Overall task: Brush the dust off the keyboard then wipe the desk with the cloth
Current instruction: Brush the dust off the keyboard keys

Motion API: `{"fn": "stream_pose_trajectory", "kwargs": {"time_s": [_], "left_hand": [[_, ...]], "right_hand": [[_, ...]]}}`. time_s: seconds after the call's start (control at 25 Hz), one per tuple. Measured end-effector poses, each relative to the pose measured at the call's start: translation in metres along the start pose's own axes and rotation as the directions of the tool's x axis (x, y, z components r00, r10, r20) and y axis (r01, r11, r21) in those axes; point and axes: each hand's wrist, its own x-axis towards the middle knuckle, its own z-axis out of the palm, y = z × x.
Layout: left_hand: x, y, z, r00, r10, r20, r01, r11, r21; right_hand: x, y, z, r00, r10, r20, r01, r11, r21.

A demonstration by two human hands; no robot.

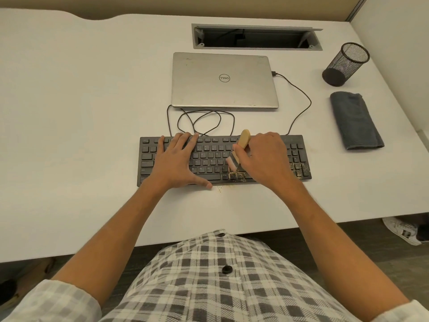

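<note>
One closed silver laptop (pixel 224 81) with a round Dell logo, seen upside down, lies on the smooth white counter (pixel 81 112), just behind one flat black keyboard (pixel 216 159) whose key legends are too small to read. The left hand (pixel 176 161) lies flat with fingers spread over the keyboard's left half. The right hand (pixel 267 156) grips one brush (pixel 239 151) by its pale wooden handle, the light bristles touching the keys near the bottom row, where tan crumbs speckle several keys. One folded grey cloth (pixel 355 120), terry-textured, lies to the right, near one cylindrical black mesh pen cup (pixel 343 65).
</note>
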Motion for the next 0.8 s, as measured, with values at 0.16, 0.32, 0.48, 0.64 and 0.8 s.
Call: {"fn": "stream_pose_trajectory", "kwargs": {"time_s": [0.16,0.32,0.48,0.64,0.8], "left_hand": [[0.0,0.0,0.001,1.0,0.001,0.001,-0.001,1.0,-0.001],[0.001,-0.001,0.001,1.0,0.002,0.008,-0.002,1.0,-0.002],[0.001,-0.001,0.002,1.0,0.005,-0.002,-0.005,1.0,0.001],[0.001,-0.002,0.002,1.0,0.004,-0.005,-0.004,1.0,0.0],[0.001,-0.002,0.002,1.0,0.004,0.0,-0.004,1.0,0.002]], "right_hand": [[0.005,0.002,-0.005,0.992,-0.034,0.125,0.037,0.999,-0.018],[0.016,0.003,-0.012,0.989,-0.052,0.139,0.057,0.998,-0.037],[0.024,-0.001,-0.016,0.982,-0.093,0.167,0.097,0.995,-0.017],[0.025,-0.007,-0.014,0.958,-0.138,0.25,0.154,0.987,-0.046],[0.028,-0.007,-0.014,0.972,-0.123,0.2,0.13,0.991,-0.019]]}}
